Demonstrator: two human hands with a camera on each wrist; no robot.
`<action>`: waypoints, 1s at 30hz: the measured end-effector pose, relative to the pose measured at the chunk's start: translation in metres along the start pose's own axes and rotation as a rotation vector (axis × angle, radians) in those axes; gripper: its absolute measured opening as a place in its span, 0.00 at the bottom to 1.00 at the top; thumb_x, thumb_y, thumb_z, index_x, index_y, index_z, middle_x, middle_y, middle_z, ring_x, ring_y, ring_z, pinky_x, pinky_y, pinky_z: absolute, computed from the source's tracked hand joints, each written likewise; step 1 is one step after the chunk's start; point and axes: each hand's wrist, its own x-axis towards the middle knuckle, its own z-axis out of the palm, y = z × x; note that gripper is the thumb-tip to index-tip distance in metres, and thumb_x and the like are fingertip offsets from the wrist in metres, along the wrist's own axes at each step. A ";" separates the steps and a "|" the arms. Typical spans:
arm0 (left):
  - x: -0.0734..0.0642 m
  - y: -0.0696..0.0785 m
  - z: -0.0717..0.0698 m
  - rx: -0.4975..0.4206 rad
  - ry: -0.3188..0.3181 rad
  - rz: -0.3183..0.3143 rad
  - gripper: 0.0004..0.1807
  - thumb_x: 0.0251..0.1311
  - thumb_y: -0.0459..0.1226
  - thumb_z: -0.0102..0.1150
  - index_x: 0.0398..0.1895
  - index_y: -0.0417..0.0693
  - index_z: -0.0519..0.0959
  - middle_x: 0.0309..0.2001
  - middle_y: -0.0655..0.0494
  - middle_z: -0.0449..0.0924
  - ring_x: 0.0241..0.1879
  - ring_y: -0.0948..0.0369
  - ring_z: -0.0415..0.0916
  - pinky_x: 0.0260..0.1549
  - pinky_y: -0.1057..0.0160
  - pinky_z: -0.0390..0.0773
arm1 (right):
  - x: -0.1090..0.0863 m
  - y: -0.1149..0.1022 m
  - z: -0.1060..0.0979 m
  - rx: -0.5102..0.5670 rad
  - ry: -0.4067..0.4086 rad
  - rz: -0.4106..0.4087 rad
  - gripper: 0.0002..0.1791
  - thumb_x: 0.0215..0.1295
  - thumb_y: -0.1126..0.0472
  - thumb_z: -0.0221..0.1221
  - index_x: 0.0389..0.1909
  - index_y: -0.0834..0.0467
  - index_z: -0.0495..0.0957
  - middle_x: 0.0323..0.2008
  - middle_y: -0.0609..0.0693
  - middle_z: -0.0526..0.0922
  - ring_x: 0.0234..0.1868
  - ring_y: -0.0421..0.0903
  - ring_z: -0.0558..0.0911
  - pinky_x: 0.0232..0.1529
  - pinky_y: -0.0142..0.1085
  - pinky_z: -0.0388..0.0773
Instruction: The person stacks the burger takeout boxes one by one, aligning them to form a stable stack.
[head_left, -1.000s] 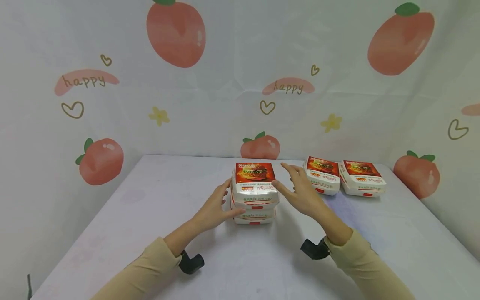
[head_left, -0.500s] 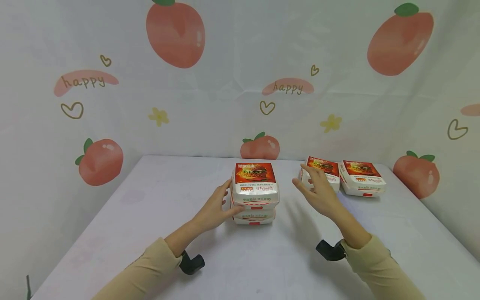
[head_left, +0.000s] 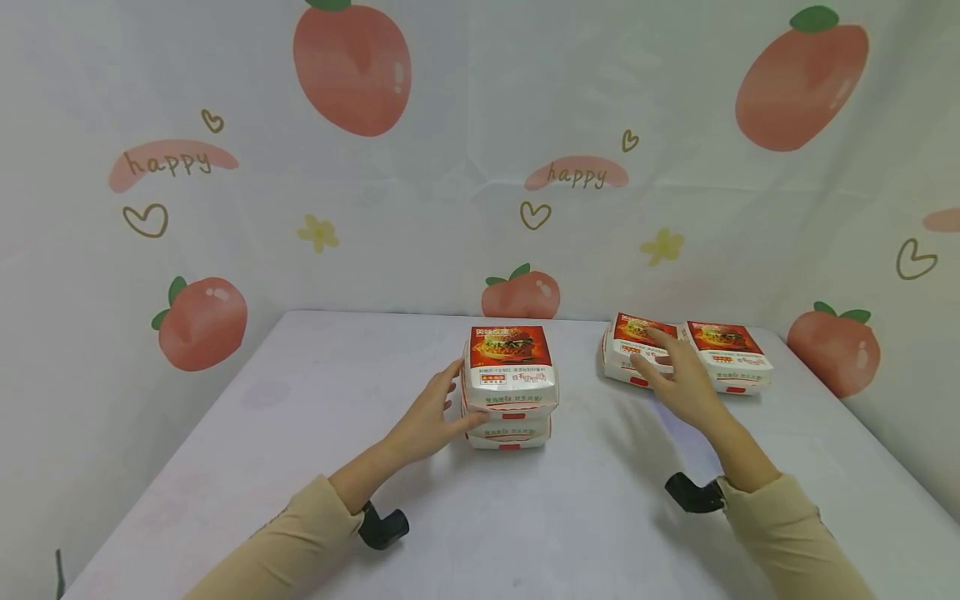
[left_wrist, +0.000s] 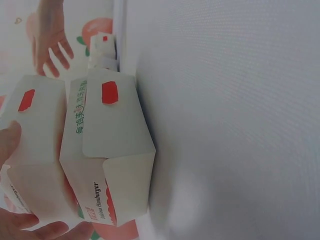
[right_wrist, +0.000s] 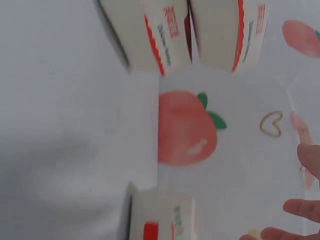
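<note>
Two white cardboard burger boxes with a red burger picture on the lid form a stack mid-table, the upper burger box [head_left: 513, 379] resting on the lower burger box [head_left: 517, 433]. My left hand [head_left: 427, 421] grips the left front corner of the upper box, thumb on its front and fingers along its left side. In the left wrist view the thumb [left_wrist: 10, 140] lies against the front wall. At the right, my right hand [head_left: 682, 392] reaches over a third burger box [head_left: 622, 354], its fingers spread and holding nothing.
Another burger box [head_left: 731, 362] stands right beside the third one at the back right of the white table [head_left: 480, 533]. Behind the table hangs a white curtain [head_left: 450, 208] printed with peaches. A black wrist camera [head_left: 384, 527] sits below the left sleeve.
My right hand has moved away from the stack to the right, over the third box. My left hand has stayed at the upper box, and the boxes have not moved.
</note>
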 end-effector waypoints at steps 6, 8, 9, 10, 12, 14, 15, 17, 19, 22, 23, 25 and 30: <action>-0.001 0.001 0.000 -0.002 0.001 -0.003 0.48 0.54 0.45 0.65 0.73 0.46 0.49 0.69 0.46 0.56 0.68 0.46 0.58 0.62 0.44 0.68 | 0.001 0.024 -0.011 -0.014 0.075 0.034 0.33 0.69 0.53 0.49 0.64 0.74 0.56 0.60 0.77 0.61 0.53 0.75 0.71 0.50 0.64 0.72; -0.001 0.001 0.000 -0.001 0.000 -0.002 0.48 0.54 0.46 0.65 0.73 0.47 0.48 0.69 0.46 0.56 0.68 0.46 0.58 0.62 0.44 0.68 | 0.000 0.031 -0.015 -0.020 0.100 0.053 0.33 0.70 0.53 0.49 0.64 0.74 0.56 0.59 0.78 0.62 0.53 0.75 0.71 0.50 0.63 0.73; -0.001 0.001 0.000 -0.001 0.000 -0.002 0.48 0.54 0.46 0.65 0.73 0.47 0.49 0.69 0.46 0.56 0.68 0.46 0.58 0.62 0.44 0.68 | -0.001 0.035 -0.017 -0.023 0.109 0.064 0.33 0.70 0.53 0.49 0.64 0.74 0.56 0.59 0.78 0.62 0.53 0.75 0.71 0.49 0.63 0.73; -0.001 0.001 0.000 0.000 0.000 -0.002 0.48 0.54 0.46 0.65 0.73 0.47 0.49 0.69 0.46 0.56 0.68 0.46 0.58 0.61 0.44 0.68 | -0.001 0.039 -0.019 -0.024 0.115 0.078 0.34 0.70 0.52 0.48 0.65 0.74 0.56 0.59 0.78 0.61 0.53 0.75 0.71 0.50 0.63 0.72; -0.001 0.002 0.000 0.001 0.000 -0.003 0.48 0.54 0.46 0.65 0.73 0.47 0.49 0.69 0.46 0.57 0.68 0.46 0.58 0.61 0.44 0.69 | -0.002 0.046 -0.022 -0.033 0.124 0.110 0.34 0.69 0.51 0.48 0.65 0.73 0.55 0.59 0.78 0.60 0.54 0.75 0.70 0.50 0.64 0.71; -0.001 0.002 0.000 0.002 -0.001 -0.004 0.48 0.54 0.46 0.65 0.73 0.47 0.49 0.69 0.46 0.57 0.67 0.46 0.58 0.61 0.44 0.69 | -0.002 0.054 -0.026 -0.046 0.143 0.138 0.35 0.69 0.51 0.47 0.65 0.74 0.54 0.60 0.79 0.59 0.54 0.75 0.69 0.52 0.64 0.70; -0.001 0.002 0.000 0.002 -0.001 -0.005 0.48 0.54 0.45 0.65 0.73 0.47 0.49 0.69 0.46 0.57 0.67 0.46 0.58 0.61 0.44 0.69 | -0.002 0.059 -0.027 -0.051 0.150 0.155 0.35 0.70 0.51 0.47 0.65 0.73 0.54 0.60 0.79 0.59 0.55 0.75 0.68 0.52 0.64 0.70; -0.001 0.001 0.000 0.003 -0.001 -0.005 0.48 0.54 0.46 0.65 0.73 0.47 0.49 0.69 0.46 0.57 0.67 0.46 0.58 0.61 0.44 0.69 | -0.002 0.067 -0.029 -0.063 0.171 0.180 0.34 0.70 0.52 0.47 0.65 0.74 0.55 0.59 0.79 0.60 0.55 0.75 0.67 0.53 0.64 0.69; -0.001 0.001 0.000 0.003 -0.001 -0.005 0.48 0.54 0.46 0.65 0.73 0.47 0.48 0.69 0.46 0.57 0.67 0.46 0.58 0.61 0.44 0.69 | -0.003 0.075 -0.031 -0.080 0.181 0.218 0.34 0.70 0.52 0.46 0.65 0.75 0.55 0.59 0.80 0.59 0.56 0.75 0.65 0.55 0.65 0.67; 0.000 0.001 0.000 0.003 0.000 -0.004 0.48 0.54 0.45 0.65 0.73 0.47 0.49 0.69 0.46 0.57 0.67 0.46 0.59 0.61 0.44 0.69 | -0.004 0.084 -0.035 -0.086 0.183 0.292 0.34 0.71 0.51 0.45 0.65 0.74 0.53 0.59 0.80 0.58 0.58 0.74 0.61 0.56 0.66 0.64; 0.000 0.001 0.000 0.001 0.000 -0.004 0.48 0.54 0.45 0.65 0.73 0.47 0.49 0.69 0.46 0.57 0.67 0.46 0.59 0.61 0.44 0.69 | -0.005 0.087 -0.036 -0.087 0.184 0.317 0.35 0.70 0.51 0.45 0.65 0.74 0.53 0.59 0.81 0.57 0.58 0.75 0.59 0.57 0.67 0.62; 0.000 0.001 0.000 -0.002 -0.001 -0.002 0.48 0.54 0.46 0.65 0.73 0.47 0.49 0.69 0.46 0.57 0.67 0.46 0.59 0.61 0.44 0.69 | -0.005 0.092 -0.039 -0.083 0.189 0.355 0.36 0.70 0.50 0.45 0.66 0.75 0.52 0.60 0.80 0.56 0.60 0.75 0.57 0.58 0.68 0.59; -0.001 0.001 0.000 -0.004 -0.004 -0.009 0.48 0.54 0.46 0.65 0.73 0.48 0.49 0.69 0.46 0.57 0.67 0.46 0.58 0.61 0.44 0.69 | -0.007 0.111 -0.042 -0.077 0.205 0.420 0.37 0.69 0.50 0.46 0.66 0.75 0.49 0.60 0.80 0.55 0.62 0.75 0.53 0.60 0.67 0.55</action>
